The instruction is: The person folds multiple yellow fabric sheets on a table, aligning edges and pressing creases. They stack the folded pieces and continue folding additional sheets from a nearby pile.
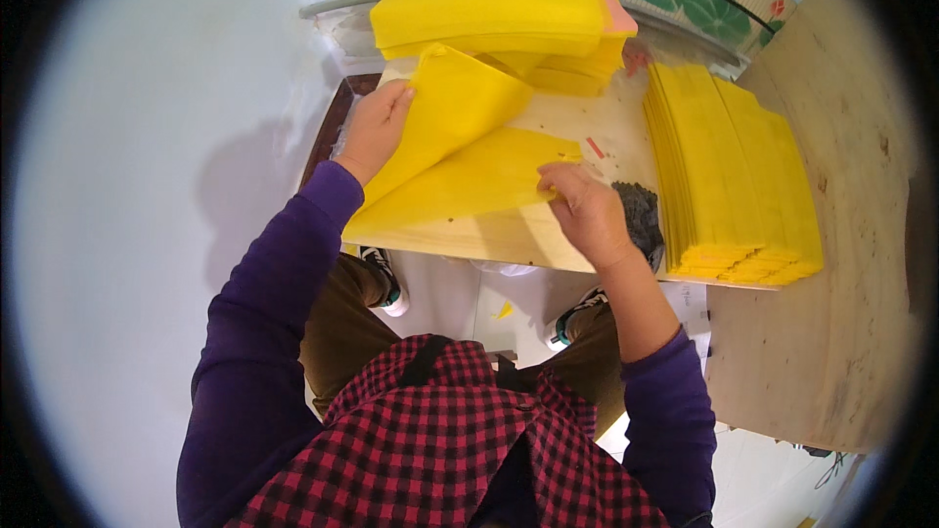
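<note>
Head view: left hand point(377, 127) and right hand point(585, 205) each pinch a yellow sheet point(469, 166) on the wooden board point(587, 127) (folded stacks point(734, 176) to its right).

The sheet point(469, 181) lies on the table point(548, 122). A stack point(494, 5) sits behind it; a fanned pile point(734, 171) lies to its right. Between sheet and pile rests a dark object point(641, 215), possibly cloth.
</note>
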The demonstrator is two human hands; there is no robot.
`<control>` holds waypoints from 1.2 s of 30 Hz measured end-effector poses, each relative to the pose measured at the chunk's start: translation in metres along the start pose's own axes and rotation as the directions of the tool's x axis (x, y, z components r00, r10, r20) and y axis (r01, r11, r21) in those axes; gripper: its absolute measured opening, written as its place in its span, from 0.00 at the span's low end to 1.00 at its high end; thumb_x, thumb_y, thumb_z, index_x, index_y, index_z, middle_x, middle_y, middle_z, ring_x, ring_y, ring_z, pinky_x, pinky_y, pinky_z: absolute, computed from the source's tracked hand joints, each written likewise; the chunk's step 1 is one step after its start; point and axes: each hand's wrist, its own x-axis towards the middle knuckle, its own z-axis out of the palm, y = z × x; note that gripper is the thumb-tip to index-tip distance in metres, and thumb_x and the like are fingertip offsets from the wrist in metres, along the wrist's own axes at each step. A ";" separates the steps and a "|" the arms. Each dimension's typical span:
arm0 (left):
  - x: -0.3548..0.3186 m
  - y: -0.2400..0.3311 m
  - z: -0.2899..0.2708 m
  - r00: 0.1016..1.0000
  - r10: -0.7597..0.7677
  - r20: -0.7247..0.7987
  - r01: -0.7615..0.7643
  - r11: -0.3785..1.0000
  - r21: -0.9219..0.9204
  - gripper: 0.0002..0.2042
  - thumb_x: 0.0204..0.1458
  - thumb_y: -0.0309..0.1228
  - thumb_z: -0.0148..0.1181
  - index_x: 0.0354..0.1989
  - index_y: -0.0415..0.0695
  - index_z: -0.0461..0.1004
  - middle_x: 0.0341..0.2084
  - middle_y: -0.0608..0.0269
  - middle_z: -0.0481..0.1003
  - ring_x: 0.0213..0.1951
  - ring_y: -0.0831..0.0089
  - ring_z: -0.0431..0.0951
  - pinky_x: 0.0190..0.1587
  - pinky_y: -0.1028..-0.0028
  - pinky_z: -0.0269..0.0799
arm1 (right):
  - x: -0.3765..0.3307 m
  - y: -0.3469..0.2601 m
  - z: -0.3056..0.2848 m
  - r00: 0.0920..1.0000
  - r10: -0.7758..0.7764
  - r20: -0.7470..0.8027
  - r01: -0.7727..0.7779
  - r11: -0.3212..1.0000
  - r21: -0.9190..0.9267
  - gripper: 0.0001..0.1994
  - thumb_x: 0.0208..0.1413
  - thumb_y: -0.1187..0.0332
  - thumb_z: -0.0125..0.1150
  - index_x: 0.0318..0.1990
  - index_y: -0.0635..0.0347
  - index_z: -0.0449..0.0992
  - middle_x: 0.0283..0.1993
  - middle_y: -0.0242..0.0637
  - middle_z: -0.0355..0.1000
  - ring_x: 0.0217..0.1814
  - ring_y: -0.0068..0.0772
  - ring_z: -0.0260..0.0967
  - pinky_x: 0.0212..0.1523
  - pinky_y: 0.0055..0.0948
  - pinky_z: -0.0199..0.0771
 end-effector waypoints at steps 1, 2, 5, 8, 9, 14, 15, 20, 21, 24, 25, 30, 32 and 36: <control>0.003 -0.001 0.000 1.000 0.012 0.015 -0.011 0.999 -0.034 0.10 0.60 0.31 0.48 0.36 0.36 0.69 0.28 0.42 0.70 0.32 0.44 0.70 0.34 0.62 0.66 | 0.010 0.000 -0.004 1.000 -0.008 -0.007 0.008 1.000 -0.001 0.13 0.45 0.78 0.59 0.39 0.52 0.72 0.42 0.33 0.74 0.42 0.44 0.73 0.38 0.37 0.74; 0.006 -0.002 -0.001 0.999 0.004 0.037 -0.004 1.000 0.004 0.10 0.60 0.31 0.48 0.36 0.36 0.69 0.28 0.41 0.70 0.33 0.43 0.69 0.34 0.62 0.66 | 0.019 0.000 -0.008 0.999 -0.029 -0.025 0.029 1.000 0.004 0.13 0.45 0.77 0.59 0.39 0.52 0.72 0.42 0.33 0.74 0.42 0.44 0.73 0.38 0.37 0.74; 0.018 -0.004 -0.005 0.995 -0.009 0.101 0.003 0.999 0.054 0.10 0.61 0.32 0.48 0.35 0.35 0.68 0.28 0.42 0.69 0.33 0.45 0.69 0.35 0.63 0.66 | 0.036 -0.006 -0.020 0.998 -0.058 -0.035 0.058 0.998 -0.012 0.12 0.45 0.77 0.59 0.39 0.52 0.72 0.40 0.32 0.74 0.41 0.44 0.73 0.37 0.37 0.74; 0.032 -0.009 -0.008 0.995 0.031 0.100 -0.038 0.997 0.069 0.12 0.62 0.33 0.48 0.36 0.35 0.67 0.27 0.45 0.69 0.31 0.50 0.69 0.36 0.67 0.66 | 0.043 -0.016 -0.028 0.996 -0.078 -0.032 0.076 0.995 -0.062 0.12 0.45 0.78 0.59 0.38 0.52 0.72 0.39 0.33 0.74 0.40 0.44 0.73 0.36 0.37 0.74; 0.037 -0.010 -0.009 0.995 0.052 0.086 -0.059 0.996 0.074 0.12 0.62 0.33 0.48 0.36 0.35 0.67 0.27 0.44 0.69 0.31 0.50 0.69 0.35 0.66 0.66 | 0.043 -0.019 -0.031 0.998 -0.062 -0.024 0.060 0.997 -0.055 0.12 0.44 0.78 0.59 0.37 0.52 0.72 0.39 0.33 0.74 0.40 0.44 0.73 0.36 0.37 0.74; 0.052 -0.015 -0.016 0.997 0.057 0.057 -0.061 0.995 0.079 0.10 0.60 0.31 0.49 0.36 0.34 0.68 0.30 0.41 0.70 0.34 0.42 0.69 0.35 0.59 0.66 | 0.026 -0.038 -0.050 0.990 -0.116 -0.076 0.115 0.993 -0.017 0.13 0.41 0.81 0.58 0.36 0.55 0.73 0.38 0.36 0.75 0.39 0.44 0.74 0.36 0.34 0.75; 0.054 -0.015 -0.016 0.997 0.071 0.039 -0.074 0.995 0.070 0.10 0.60 0.31 0.50 0.36 0.34 0.69 0.30 0.41 0.70 0.34 0.42 0.69 0.35 0.59 0.66 | 0.020 -0.042 -0.056 0.987 -0.134 -0.092 0.131 0.991 -0.038 0.13 0.40 0.82 0.58 0.36 0.56 0.73 0.38 0.37 0.75 0.38 0.44 0.74 0.36 0.33 0.75; 0.053 -0.013 -0.013 0.996 0.082 0.044 -0.084 0.995 0.044 0.10 0.59 0.31 0.50 0.34 0.34 0.68 0.29 0.41 0.70 0.33 0.42 0.69 0.34 0.60 0.65 | -0.022 -0.068 -0.091 0.961 -0.199 -0.195 0.189 0.980 -0.066 0.12 0.38 0.83 0.59 0.33 0.61 0.74 0.36 0.43 0.77 0.34 0.45 0.76 0.32 0.31 0.76; 0.052 -0.012 -0.012 0.995 0.099 0.031 -0.100 0.995 0.025 0.10 0.59 0.31 0.50 0.34 0.34 0.68 0.29 0.41 0.69 0.33 0.42 0.69 0.34 0.60 0.65 | -0.034 -0.075 -0.100 0.962 -0.192 -0.196 0.183 0.981 -0.065 0.11 0.38 0.83 0.59 0.32 0.62 0.73 0.35 0.44 0.77 0.33 0.44 0.76 0.32 0.31 0.75; 0.050 -0.010 -0.010 0.996 0.077 0.053 -0.079 0.996 0.030 0.10 0.60 0.31 0.50 0.33 0.34 0.67 0.28 0.41 0.68 0.32 0.42 0.68 0.33 0.60 0.64 | -0.068 -0.090 -0.113 0.966 -0.140 -0.217 0.130 0.990 -0.057 0.11 0.36 0.82 0.60 0.31 0.62 0.73 0.33 0.45 0.77 0.31 0.44 0.76 0.30 0.31 0.75; 0.050 -0.009 -0.010 0.996 0.042 0.074 -0.045 0.998 0.040 0.11 0.60 0.31 0.49 0.32 0.34 0.66 0.27 0.41 0.68 0.32 0.42 0.67 0.33 0.59 0.64 | -0.079 -0.093 -0.116 0.964 -0.122 -0.235 0.112 0.992 -0.056 0.11 0.36 0.82 0.60 0.31 0.62 0.73 0.33 0.46 0.77 0.30 0.43 0.75 0.29 0.31 0.74; 0.043 0.001 -0.007 0.991 0.001 0.136 -0.005 1.000 0.026 0.11 0.60 0.32 0.49 0.33 0.35 0.66 0.26 0.41 0.67 0.30 0.42 0.67 0.32 0.59 0.64 | -0.122 -0.102 -0.130 0.950 -0.030 -0.311 -0.006 0.993 -0.117 0.12 0.34 0.81 0.59 0.32 0.63 0.72 0.33 0.47 0.76 0.29 0.44 0.74 0.29 0.32 0.73; 0.030 0.009 -0.004 0.983 -0.023 0.182 0.016 0.999 0.041 0.11 0.60 0.32 0.49 0.33 0.35 0.66 0.26 0.41 0.68 0.30 0.43 0.68 0.32 0.58 0.64 | -0.135 -0.103 -0.138 0.919 0.004 -0.394 -0.048 0.993 -0.104 0.11 0.36 0.78 0.63 0.31 0.63 0.72 0.32 0.49 0.76 0.29 0.43 0.73 0.30 0.34 0.73; -0.020 0.029 0.018 0.985 0.017 0.171 -0.024 0.999 0.040 0.10 0.58 0.33 0.49 0.32 0.38 0.68 0.25 0.44 0.70 0.32 0.43 0.71 0.34 0.55 0.67 | -0.162 -0.098 -0.163 0.816 -0.024 -0.578 -0.062 0.990 -0.129 0.12 0.43 0.73 0.66 0.34 0.64 0.69 0.37 0.54 0.74 0.34 0.41 0.72 0.34 0.34 0.75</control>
